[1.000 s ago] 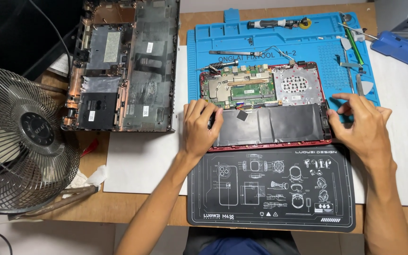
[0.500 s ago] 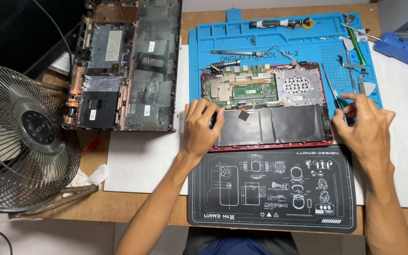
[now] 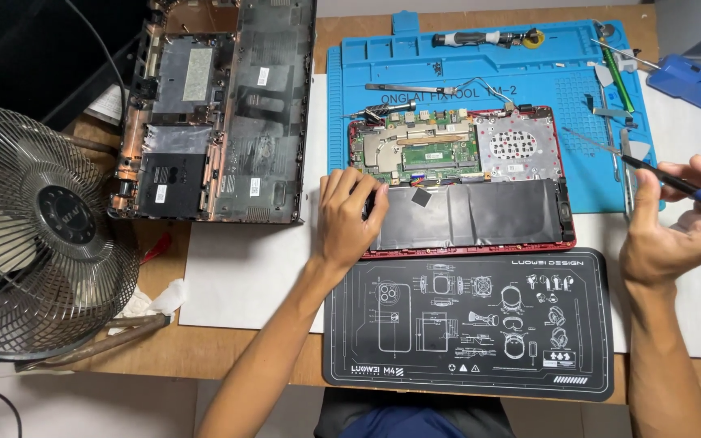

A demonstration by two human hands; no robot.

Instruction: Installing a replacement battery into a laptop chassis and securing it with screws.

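1. Left hand (image 3: 349,217) rests flat, fingers loose, on the opened red laptop (image 3: 464,182) lying on the blue mat (image 3: 367,89).
2. Right hand (image 3: 679,223) grips a screwdriver (image 3: 667,182), raised beside the laptop.

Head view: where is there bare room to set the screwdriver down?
Free: the white sheet between the black laptop shell and the black mat, and the white surface below the right hand. Crowded: the blue mat, its right edge lined with tools, beside the open red laptop.
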